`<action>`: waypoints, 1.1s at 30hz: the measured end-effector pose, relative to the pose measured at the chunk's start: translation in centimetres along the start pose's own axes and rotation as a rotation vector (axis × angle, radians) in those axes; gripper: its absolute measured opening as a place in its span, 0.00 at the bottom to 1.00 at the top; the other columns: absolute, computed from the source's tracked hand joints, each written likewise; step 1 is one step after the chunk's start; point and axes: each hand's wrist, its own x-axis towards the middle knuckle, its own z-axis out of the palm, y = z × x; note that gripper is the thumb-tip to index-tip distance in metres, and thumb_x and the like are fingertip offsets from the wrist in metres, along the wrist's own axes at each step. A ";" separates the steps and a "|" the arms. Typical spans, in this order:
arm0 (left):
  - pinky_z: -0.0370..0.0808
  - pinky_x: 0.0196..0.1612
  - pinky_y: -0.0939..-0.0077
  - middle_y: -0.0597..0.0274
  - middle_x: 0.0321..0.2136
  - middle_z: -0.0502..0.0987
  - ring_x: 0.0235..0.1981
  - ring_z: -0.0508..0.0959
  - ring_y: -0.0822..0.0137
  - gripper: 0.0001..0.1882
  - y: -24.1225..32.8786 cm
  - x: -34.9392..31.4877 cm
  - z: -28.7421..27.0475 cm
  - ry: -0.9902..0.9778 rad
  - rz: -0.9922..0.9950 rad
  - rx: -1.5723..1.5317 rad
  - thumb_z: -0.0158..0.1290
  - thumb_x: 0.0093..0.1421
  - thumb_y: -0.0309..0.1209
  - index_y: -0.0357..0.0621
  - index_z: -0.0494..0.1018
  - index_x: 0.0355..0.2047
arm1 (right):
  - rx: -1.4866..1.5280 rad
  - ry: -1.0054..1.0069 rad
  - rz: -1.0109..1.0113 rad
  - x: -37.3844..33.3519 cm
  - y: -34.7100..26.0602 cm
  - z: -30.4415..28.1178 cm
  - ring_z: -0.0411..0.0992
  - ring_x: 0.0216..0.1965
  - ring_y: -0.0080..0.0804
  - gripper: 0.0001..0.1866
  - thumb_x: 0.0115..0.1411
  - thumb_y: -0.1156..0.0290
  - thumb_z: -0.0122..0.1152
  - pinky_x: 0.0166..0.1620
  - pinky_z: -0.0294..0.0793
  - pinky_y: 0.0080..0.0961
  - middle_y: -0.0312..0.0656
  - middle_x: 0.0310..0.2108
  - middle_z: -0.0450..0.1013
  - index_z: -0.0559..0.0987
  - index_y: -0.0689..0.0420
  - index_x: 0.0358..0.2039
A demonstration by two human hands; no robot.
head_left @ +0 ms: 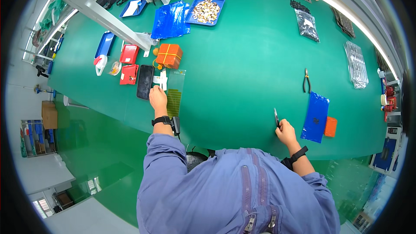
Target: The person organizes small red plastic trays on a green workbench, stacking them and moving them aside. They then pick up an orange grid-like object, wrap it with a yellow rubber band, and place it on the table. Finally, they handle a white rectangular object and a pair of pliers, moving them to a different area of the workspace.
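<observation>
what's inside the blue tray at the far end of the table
The blue tray holds a heap of small tan and white pieces. Whatever lies beneath the heap is covered.

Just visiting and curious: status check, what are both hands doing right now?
Left hand on the clear sheet beside the black phone. Right hand shut on dark tweezers. Blue bag lies right of it, apart. Nothing between the hands.

Right hand (287, 131) holds tweezers (276, 117) (left hand (158, 98) touching white parts (160, 80)).
</observation>
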 end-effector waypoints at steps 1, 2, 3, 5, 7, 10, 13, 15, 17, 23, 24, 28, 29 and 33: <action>0.69 0.39 0.62 0.54 0.30 0.72 0.35 0.72 0.53 0.08 0.0 0.2 0.1 0.003 0.010 -0.021 0.51 0.52 0.29 0.40 0.70 0.33 | -0.003 0.005 -0.012 0.0 0.1 0.1 0.67 0.23 0.42 0.09 0.47 0.70 0.54 0.28 0.67 0.36 0.43 0.22 0.66 0.66 0.58 0.28; 0.69 0.40 0.63 0.54 0.31 0.72 0.36 0.72 0.53 0.10 -0.1 0.3 0.2 0.007 0.018 -0.043 0.51 0.52 0.29 0.41 0.71 0.35 | -0.005 0.000 -0.007 0.0 0.1 0.1 0.67 0.23 0.42 0.09 0.47 0.70 0.54 0.28 0.67 0.36 0.43 0.21 0.66 0.66 0.58 0.28; 0.69 0.40 0.63 0.54 0.31 0.72 0.36 0.72 0.54 0.11 -0.1 0.4 0.3 0.010 0.025 -0.064 0.51 0.52 0.29 0.41 0.71 0.37 | -0.007 -0.004 -0.003 0.0 0.0 0.0 0.67 0.23 0.42 0.10 0.47 0.70 0.54 0.28 0.67 0.36 0.43 0.21 0.66 0.66 0.58 0.28; 0.69 0.41 0.63 0.53 0.34 0.72 0.37 0.72 0.53 0.14 -0.3 1.1 1.1 0.056 0.041 -0.068 0.51 0.53 0.30 0.43 0.71 0.40 | -0.014 -0.012 0.004 0.1 0.0 0.0 0.68 0.23 0.42 0.10 0.47 0.70 0.54 0.29 0.67 0.36 0.43 0.21 0.66 0.66 0.58 0.29; 0.68 0.42 0.61 0.52 0.38 0.71 0.40 0.70 0.53 0.17 -0.3 1.6 1.8 0.043 0.018 -0.042 0.50 0.53 0.32 0.46 0.70 0.45 | -0.023 -0.019 0.010 0.2 0.1 0.0 0.68 0.23 0.42 0.10 0.47 0.70 0.54 0.29 0.67 0.36 0.43 0.20 0.66 0.66 0.58 0.29; 0.65 0.46 0.57 0.49 0.47 0.67 0.48 0.66 0.53 0.21 2.2 1.8 1.4 -0.060 -0.087 0.033 0.48 0.55 0.38 0.50 0.67 0.50 | -0.045 -0.015 0.000 0.2 0.2 0.1 0.68 0.24 0.42 0.09 0.47 0.70 0.54 0.28 0.67 0.37 0.43 0.20 0.66 0.66 0.57 0.28; 0.60 0.51 0.51 0.47 0.55 0.59 0.55 0.59 0.51 0.25 4.0 1.7 1.4 -0.138 -0.225 0.080 0.45 0.56 0.44 0.55 0.62 0.55 | -0.045 -0.021 0.017 0.2 0.1 0.0 0.68 0.24 0.42 0.09 0.47 0.70 0.53 0.28 0.67 0.37 0.43 0.20 0.66 0.66 0.57 0.28; 0.56 0.53 0.48 0.46 0.57 0.55 0.58 0.54 0.50 0.27 5.0 1.8 1.5 -0.184 -0.320 0.081 0.45 0.56 0.46 0.58 0.59 0.57 | -0.046 -0.022 0.015 0.1 0.1 0.0 0.68 0.24 0.42 0.09 0.47 0.70 0.53 0.29 0.67 0.37 0.43 0.20 0.66 0.66 0.57 0.28; 0.54 0.54 0.47 0.45 0.58 0.54 0.59 0.53 0.49 0.29 5.4 2.0 1.5 -0.195 -0.344 0.062 0.45 0.56 0.47 0.55 0.58 0.57 | -0.048 -0.022 0.017 0.1 0.1 0.0 0.68 0.24 0.42 0.09 0.46 0.70 0.53 0.29 0.67 0.37 0.43 0.20 0.66 0.66 0.57 0.28; 0.56 0.54 0.44 0.51 0.58 0.56 0.60 0.54 0.53 0.30 5.4 2.3 1.8 -0.175 -0.310 -0.008 0.48 0.55 0.44 0.44 0.60 0.55 | -0.024 -0.003 0.018 0.2 0.0 0.1 0.68 0.23 0.42 0.10 0.46 0.70 0.54 0.28 0.66 0.36 0.43 0.20 0.66 0.66 0.58 0.28; 0.56 0.54 0.44 0.52 0.58 0.56 0.60 0.54 0.54 0.30 5.4 2.2 1.9 -0.170 -0.305 -0.012 0.48 0.54 0.44 0.43 0.60 0.54 | -0.019 0.003 0.014 0.2 0.0 0.1 0.68 0.23 0.42 0.10 0.46 0.70 0.54 0.28 0.66 0.36 0.43 0.20 0.66 0.66 0.58 0.27; 0.56 0.54 0.46 0.52 0.57 0.57 0.59 0.54 0.53 0.28 4.7 1.5 2.8 -0.143 -0.214 -0.009 0.48 0.55 0.41 0.43 0.60 0.54 | -0.015 0.011 0.005 0.2 0.1 0.2 0.67 0.22 0.42 0.09 0.46 0.70 0.54 0.27 0.66 0.36 0.43 0.19 0.66 0.66 0.58 0.27; 0.56 0.54 0.46 0.51 0.57 0.57 0.59 0.54 0.53 0.27 4.4 1.2 2.9 -0.134 -0.179 0.002 0.48 0.55 0.40 0.43 0.60 0.54 | -0.015 0.009 0.008 0.3 0.1 0.2 0.67 0.22 0.42 0.09 0.46 0.70 0.54 0.27 0.66 0.36 0.43 0.19 0.66 0.66 0.58 0.27; 0.56 0.55 0.48 0.51 0.57 0.57 0.59 0.55 0.53 0.25 3.6 0.1 3.1 -0.128 -0.080 -0.018 0.47 0.56 0.38 0.44 0.61 0.54 | -0.013 0.003 0.025 0.2 -0.1 0.0 0.67 0.22 0.41 0.09 0.46 0.70 0.54 0.27 0.66 0.36 0.43 0.19 0.66 0.66 0.58 0.27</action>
